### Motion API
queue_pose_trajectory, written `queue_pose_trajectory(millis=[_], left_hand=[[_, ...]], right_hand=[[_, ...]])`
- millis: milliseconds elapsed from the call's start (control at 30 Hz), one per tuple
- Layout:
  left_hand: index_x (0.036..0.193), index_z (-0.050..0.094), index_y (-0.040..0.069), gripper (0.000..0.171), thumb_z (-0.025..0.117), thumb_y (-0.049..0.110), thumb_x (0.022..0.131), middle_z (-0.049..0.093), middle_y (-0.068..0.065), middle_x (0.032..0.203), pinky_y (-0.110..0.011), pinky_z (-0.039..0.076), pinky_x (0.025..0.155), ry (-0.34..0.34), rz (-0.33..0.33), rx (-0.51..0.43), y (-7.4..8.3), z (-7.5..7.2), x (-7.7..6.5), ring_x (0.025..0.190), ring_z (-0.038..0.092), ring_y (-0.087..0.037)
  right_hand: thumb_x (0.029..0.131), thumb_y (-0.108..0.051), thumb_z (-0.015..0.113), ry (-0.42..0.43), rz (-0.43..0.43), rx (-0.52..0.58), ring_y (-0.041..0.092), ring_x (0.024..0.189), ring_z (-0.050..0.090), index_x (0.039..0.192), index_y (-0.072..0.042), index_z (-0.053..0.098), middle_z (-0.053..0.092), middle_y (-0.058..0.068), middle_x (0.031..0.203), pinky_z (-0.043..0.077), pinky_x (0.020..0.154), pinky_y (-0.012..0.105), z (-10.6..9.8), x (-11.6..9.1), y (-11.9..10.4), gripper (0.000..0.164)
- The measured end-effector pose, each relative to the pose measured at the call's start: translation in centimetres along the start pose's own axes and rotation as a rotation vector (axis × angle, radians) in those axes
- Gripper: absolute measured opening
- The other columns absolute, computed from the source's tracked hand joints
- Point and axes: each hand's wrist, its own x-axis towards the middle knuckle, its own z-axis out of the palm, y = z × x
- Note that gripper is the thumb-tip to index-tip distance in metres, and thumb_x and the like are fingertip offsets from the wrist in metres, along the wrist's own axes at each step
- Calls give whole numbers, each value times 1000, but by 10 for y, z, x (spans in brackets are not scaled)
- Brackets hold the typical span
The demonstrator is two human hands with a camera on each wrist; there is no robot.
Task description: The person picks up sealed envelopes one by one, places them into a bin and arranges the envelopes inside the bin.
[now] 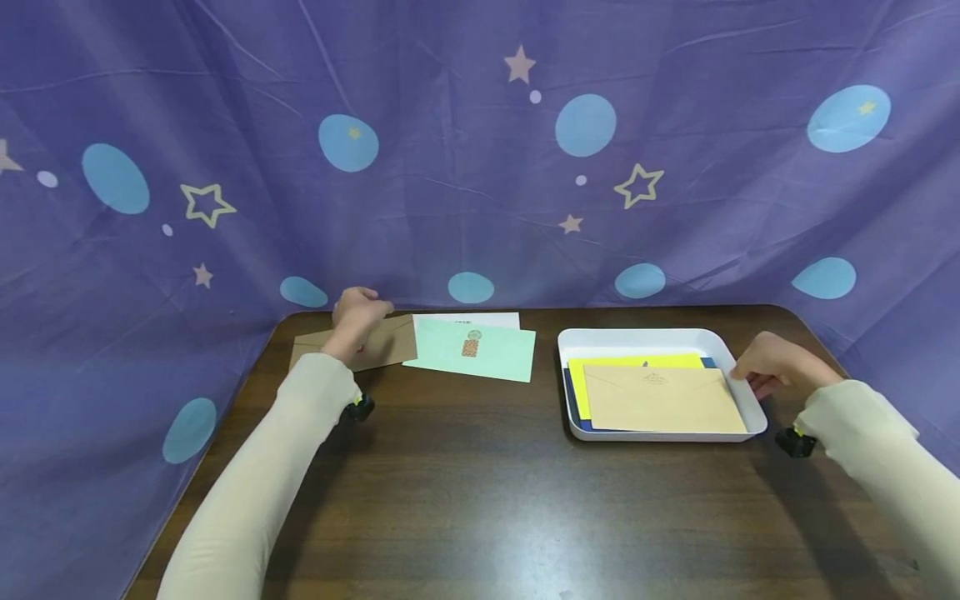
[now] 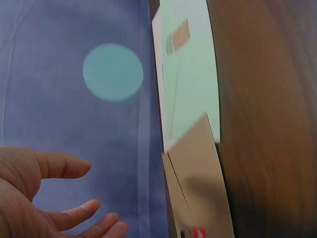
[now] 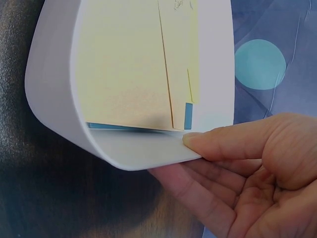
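We find a purple-blue curtain (image 1: 450, 225), printed with stars and pale blue ovals, behind a dark brown wooden table (image 1: 465, 467). Two pale sleeves reach over the table, the left sleeve (image 1: 255, 475) and the right sleeve (image 1: 885, 467).

We note a white tray (image 1: 637, 340) on the right part of the table. Inside it lies a stack: a tan envelope (image 1: 660, 404) on top, a yellow envelope (image 1: 615, 362) beneath, and a dark blue item (image 3: 188, 116) showing at the edges below both.

On the far left part of the table, near the curtain, we record three overlapping pieces. A brown envelope (image 1: 393, 340) with a small red mark overlaps the left end of a mint envelope (image 1: 502, 350), which partly covers a white paper (image 1: 498, 319).

The right hand (image 1: 776, 364) pinches the tray's right end, thumb on the rim and fingers outside and under it. The left hand (image 1: 360, 312) is above the brown envelope; its thumb and fingers are spread apart, holding nothing, and we see the fingertips clear of the paper.

Finally, we list a small black device at each wrist.
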Motion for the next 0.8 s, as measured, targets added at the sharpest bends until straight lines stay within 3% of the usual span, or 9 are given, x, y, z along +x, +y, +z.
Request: queue_pose_trajectory(millis=[67, 133, 167, 200, 300, 400, 467, 600, 800], left_hand=[[145, 51, 0, 58, 64, 26, 95, 51, -20, 150, -45, 45, 111, -5, -23, 25, -6, -7, 4, 131, 50, -37], [142, 52, -3, 57, 64, 26, 94, 59, -22, 139, -42, 53, 96, -28, -52, 40, -12, -14, 8, 100, 63, -29], [146, 47, -5, 62, 64, 27, 95, 61, -23, 131, -41, 54, 89, -48, -68, 39, -15, -18, 10, 85, 61, -24], [149, 41, -7, 67, 63, 27, 95, 59, -25, 134, -41, 54, 90, -67, -79, 43, -18, -22, 11, 82, 56, -22], [158, 15, -10, 83, 59, 26, 98, 41, -33, 150, -49, 47, 108, -154, -120, 21, -26, -32, 15, 106, 61, -34], [158, -6, -8, 91, 55, 25, 100, 6, -30, 167, -56, 24, 124, -204, -168, 16, -32, -41, 16, 151, 22, -45], [158, -7, -8, 90, 54, 23, 100, 3, -29, 168, -56, 22, 125, -213, -200, 5, -35, -45, 18, 155, 13, -45], [158, -5, -9, 88, 54, 18, 99, 7, -31, 167, -56, 21, 125, -182, -248, 12, -43, -48, 20, 154, 13, -47], [155, 18, -15, 75, 56, 16, 97, 21, -32, 163, -54, 31, 122, -145, -293, 148, -51, -49, 24, 150, 26, -47]], right_hand=[[88, -3, 66, -2, -5, 0, 16, 64, 63, 99, 16, 66, 63, 7, 76, 61, 65, 32, 0, 1, 1, 22], [88, -3, 65, -1, -9, 3, 16, 64, 64, 98, 15, 66, 63, 7, 75, 62, 65, 32, 0, 1, 1, 21], [88, -3, 65, 0, -11, 4, 16, 64, 64, 97, 15, 66, 63, 7, 75, 62, 65, 32, 0, 1, 2, 20], [87, -3, 65, 0, -12, 5, 15, 64, 64, 97, 15, 66, 63, 7, 75, 62, 65, 32, 0, 1, 2, 20], [87, -3, 65, 2, -18, 7, 15, 63, 64, 95, 14, 66, 63, 6, 74, 62, 64, 32, 0, 1, 2, 19], [87, -3, 66, 1, -21, 8, 15, 63, 64, 94, 13, 66, 63, 6, 73, 62, 64, 32, 0, 1, 3, 18], [87, -4, 66, 2, -18, 5, 15, 63, 64, 94, 13, 66, 63, 6, 73, 61, 65, 32, 0, 1, 3, 18], [88, -4, 66, 0, -9, -5, 15, 64, 64, 96, 13, 66, 63, 7, 74, 61, 65, 32, -1, 2, 2, 19], [89, -4, 65, -4, 0, -5, 16, 65, 63, 97, 13, 65, 63, 7, 76, 61, 66, 32, -1, 1, 1, 19]])
